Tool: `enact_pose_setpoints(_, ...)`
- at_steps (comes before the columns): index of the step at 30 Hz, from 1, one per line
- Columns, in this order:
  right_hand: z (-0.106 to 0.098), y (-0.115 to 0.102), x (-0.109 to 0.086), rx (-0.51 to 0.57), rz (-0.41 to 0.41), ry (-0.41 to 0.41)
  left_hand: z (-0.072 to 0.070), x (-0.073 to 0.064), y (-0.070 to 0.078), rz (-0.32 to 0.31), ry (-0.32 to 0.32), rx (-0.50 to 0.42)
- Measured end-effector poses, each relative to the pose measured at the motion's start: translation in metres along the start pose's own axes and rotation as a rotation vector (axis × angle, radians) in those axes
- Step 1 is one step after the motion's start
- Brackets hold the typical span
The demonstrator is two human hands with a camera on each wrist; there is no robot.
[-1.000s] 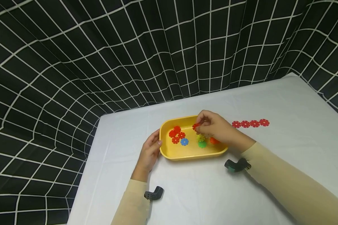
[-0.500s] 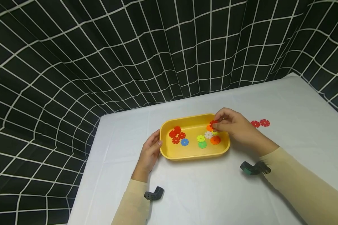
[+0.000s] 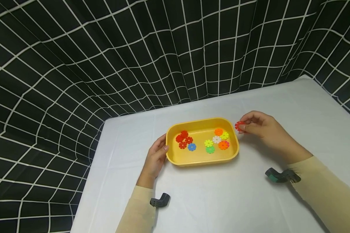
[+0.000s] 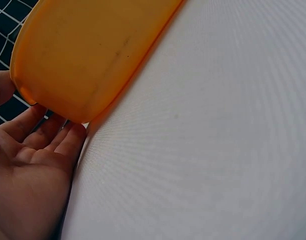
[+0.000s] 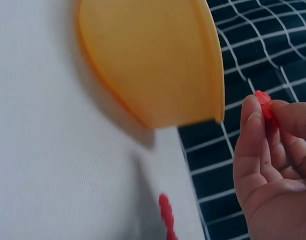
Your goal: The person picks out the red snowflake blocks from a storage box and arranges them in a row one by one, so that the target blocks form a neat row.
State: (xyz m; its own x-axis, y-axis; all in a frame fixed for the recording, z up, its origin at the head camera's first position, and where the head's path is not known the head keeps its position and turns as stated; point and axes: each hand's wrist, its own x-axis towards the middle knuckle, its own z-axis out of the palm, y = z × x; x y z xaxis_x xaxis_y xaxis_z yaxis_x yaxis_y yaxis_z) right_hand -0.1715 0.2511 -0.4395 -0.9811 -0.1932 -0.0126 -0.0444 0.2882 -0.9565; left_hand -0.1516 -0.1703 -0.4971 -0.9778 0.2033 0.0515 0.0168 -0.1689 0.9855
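Note:
A yellow plastic tray (image 3: 199, 162) sits on the white table with small notched snowflake discs inside. My left hand (image 3: 156, 157) holds its left end, thumb at the rim and fingers against the outer wall, as the left wrist view also shows (image 4: 38, 165). Just past the tray's right end, my right hand (image 3: 263, 131) pinches a red snowflake disc (image 3: 238, 126) between thumb and fingers. The right wrist view shows this red disc (image 5: 263, 102) edge-on at the fingertips.
Red discs (image 3: 183, 136) cluster at the tray's left, near a blue disc (image 3: 192, 147). Orange, yellow, white and green discs (image 3: 210, 150) lie at its right. A row of red discs (image 5: 166, 215) lies on the table, hidden by my right hand in the head view. A grid-patterned black curtain (image 3: 175, 58) hangs behind.
My right hand has carried the red disc out of the tray to the right, over its right end. My left hand and the tray have stayed in place.

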Motion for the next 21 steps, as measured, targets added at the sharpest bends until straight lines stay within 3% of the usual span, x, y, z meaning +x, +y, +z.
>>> enact_pose_setpoints(15,-0.056,0.033,-0.017,-0.064,0.106,0.207,-0.001,0.0,0.0,0.007,-0.008,0.01)
enact_pose_setpoints(21,-0.073,0.046,-0.02,-0.101,0.166,0.242,-0.001,0.0,-0.001,0.003,-0.008,0.015)
